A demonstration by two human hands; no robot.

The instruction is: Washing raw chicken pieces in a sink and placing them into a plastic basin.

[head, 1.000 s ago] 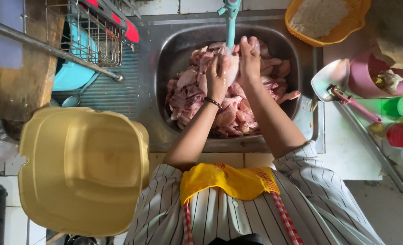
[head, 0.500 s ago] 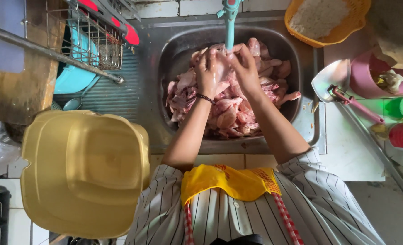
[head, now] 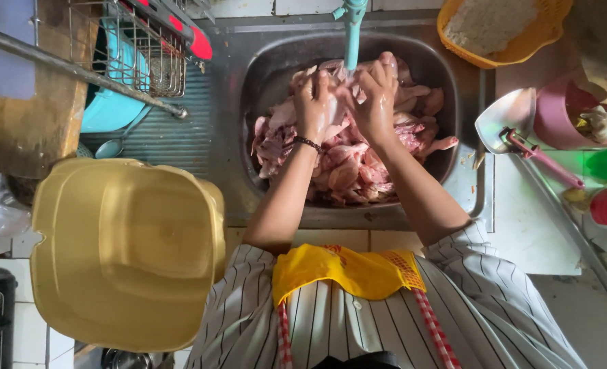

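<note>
A steel sink (head: 269,61) is heaped with raw chicken pieces (head: 351,174). Both my hands are over the heap, just under the teal tap (head: 352,31). My left hand (head: 315,104), with a dark bracelet at the wrist, and my right hand (head: 376,96) are closed together around one pale chicken piece (head: 340,82) held beneath the spout. The fingers hide most of that piece.
A large yellow plastic tub (head: 126,253) sits at the lower left. A wire dish rack (head: 136,51) with a teal item stands at the back left. An orange basket of rice (head: 501,27) is at the back right, a metal scoop (head: 512,123) and pink container (head: 576,116) to the right.
My two hands shifted slightly left and nearer the tap, carrying the chicken piece up off the heap and under the spout.
</note>
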